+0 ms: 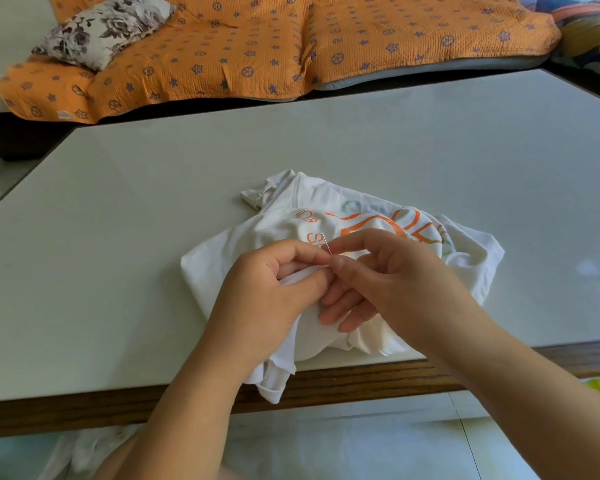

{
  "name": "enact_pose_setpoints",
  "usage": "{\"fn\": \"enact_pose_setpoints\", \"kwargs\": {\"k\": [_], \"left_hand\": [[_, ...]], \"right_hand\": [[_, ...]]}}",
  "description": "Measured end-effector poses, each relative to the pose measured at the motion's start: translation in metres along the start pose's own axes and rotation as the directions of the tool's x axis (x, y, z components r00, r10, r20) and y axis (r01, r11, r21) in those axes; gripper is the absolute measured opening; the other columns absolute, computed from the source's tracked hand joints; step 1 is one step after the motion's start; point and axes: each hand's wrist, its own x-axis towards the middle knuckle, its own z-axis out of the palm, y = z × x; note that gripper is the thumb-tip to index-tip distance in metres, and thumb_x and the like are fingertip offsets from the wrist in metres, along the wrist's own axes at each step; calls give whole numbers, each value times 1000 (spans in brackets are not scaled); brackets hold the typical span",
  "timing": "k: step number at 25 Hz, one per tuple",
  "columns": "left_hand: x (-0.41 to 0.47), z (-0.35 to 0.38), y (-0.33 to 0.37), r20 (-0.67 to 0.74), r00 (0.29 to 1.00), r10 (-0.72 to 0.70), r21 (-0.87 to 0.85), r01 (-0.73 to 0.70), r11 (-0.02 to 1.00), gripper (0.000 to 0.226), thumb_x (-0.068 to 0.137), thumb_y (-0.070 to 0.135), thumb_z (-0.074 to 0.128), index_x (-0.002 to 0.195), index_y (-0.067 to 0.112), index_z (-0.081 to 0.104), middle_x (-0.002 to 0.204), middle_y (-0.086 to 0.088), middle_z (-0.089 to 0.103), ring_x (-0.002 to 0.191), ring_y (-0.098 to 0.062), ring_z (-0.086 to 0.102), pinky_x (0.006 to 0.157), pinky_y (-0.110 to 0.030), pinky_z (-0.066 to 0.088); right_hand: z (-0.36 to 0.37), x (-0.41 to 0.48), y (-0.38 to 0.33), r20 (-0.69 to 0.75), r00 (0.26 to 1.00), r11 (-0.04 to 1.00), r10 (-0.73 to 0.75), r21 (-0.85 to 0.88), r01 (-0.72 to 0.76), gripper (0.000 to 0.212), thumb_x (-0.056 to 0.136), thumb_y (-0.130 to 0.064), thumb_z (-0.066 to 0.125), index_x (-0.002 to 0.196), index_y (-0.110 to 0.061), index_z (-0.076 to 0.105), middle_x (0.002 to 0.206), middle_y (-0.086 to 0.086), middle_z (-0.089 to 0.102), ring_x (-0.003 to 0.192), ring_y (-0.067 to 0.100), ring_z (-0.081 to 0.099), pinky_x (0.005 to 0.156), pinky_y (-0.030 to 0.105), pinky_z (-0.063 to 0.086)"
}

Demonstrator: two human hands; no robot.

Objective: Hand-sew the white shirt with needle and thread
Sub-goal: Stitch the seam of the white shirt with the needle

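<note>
Here, closest to the viewer, two bare forearms reach forward over the near edge of a pale tabletop with a dark wooden rim. The left hand is curled closed, its thumb and forefinger pinching a raised fold of the white shirt. The right hand meets it fingertip to fingertip, thumb and forefinger pressed together on a thin silver needle that stands nearly upright just above the fold; its other fingers hang loosely curled beneath. No thread can be made out; it is too fine to see. The shirt lies bunched in a soft heap near the middle of the near edge, with one corner spilling over the rim and hanging down. Orange and teal printed lettering shows on the part beyond the hands. The cloth looks light, limp and easily creased, so it likely needs holding close beside the stitch line, kept taut between the fingers, or it will slump and shift. The needle looks stiff, slim and slippery, best gripped at mid-shaft, away from the sharp tip. Beyond the far edge of the tabletop sits a sofa draped in an orange patterned cover, with a floral cushion at its left.
</note>
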Motion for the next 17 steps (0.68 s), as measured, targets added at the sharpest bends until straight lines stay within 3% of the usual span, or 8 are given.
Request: {"fn": "enact_pose_setpoints", "kwargs": {"k": [3, 8, 13, 15, 17], "left_hand": [[-2, 1, 2, 17, 1000, 19, 56, -19, 998, 15, 85, 12, 71, 85, 26, 75, 80, 10, 77, 82, -2, 71, 79, -15, 53], [-1, 3, 2, 20, 1000, -5, 46, 4, 999, 7, 86, 19, 71, 86, 26, 74, 81, 11, 76, 81, 0, 70, 78, -13, 51], [-2, 4, 3, 32, 999, -25, 49, 24, 999, 4, 84, 25, 73, 87, 27, 75, 85, 15, 77, 86, 3, 70, 78, -9, 50], [-2, 3, 4, 44, 998, -34, 32, 33, 999, 6, 83, 25, 74, 88, 29, 75, 87, 15, 77, 88, 4, 70, 79, -8, 50], [-2, 1, 4, 62, 997, -40, 16, 39, 999, 7, 82, 25, 74, 89, 28, 76, 88, 14, 77, 89, 3, 70, 80, -9, 50]], "right_hand": [[2, 0, 1, -24, 1000, 997, -19, -70, 17, 3, 95, -19, 59, 95, -18, 62, 63, 10, 71, 58, 26, 71, 55, 35, 60], [1, 1, 2, -73, 997, 993, -40, -111, 32, 9, 98, -20, 53, 89, -20, 55, 64, 9, 70, 54, 23, 69, 46, 31, 55], [-9, 11, 3, -265, 946, 966, -187, -225, 128, 11, 94, -27, 59, 83, -26, 58, 71, -7, 67, 49, 14, 64, 42, 16, 38], [-14, 15, 0, -293, 940, 981, -177, -133, 143, 11, 95, -24, 60, 85, -21, 59, 80, -6, 68, 47, 17, 64, 41, 20, 39], [-19, 17, -6, -229, 971, 978, -74, 171, 115, 11, 97, -20, 55, 90, -12, 55, 79, 5, 72, 44, 22, 62, 37, 24, 40]]}}
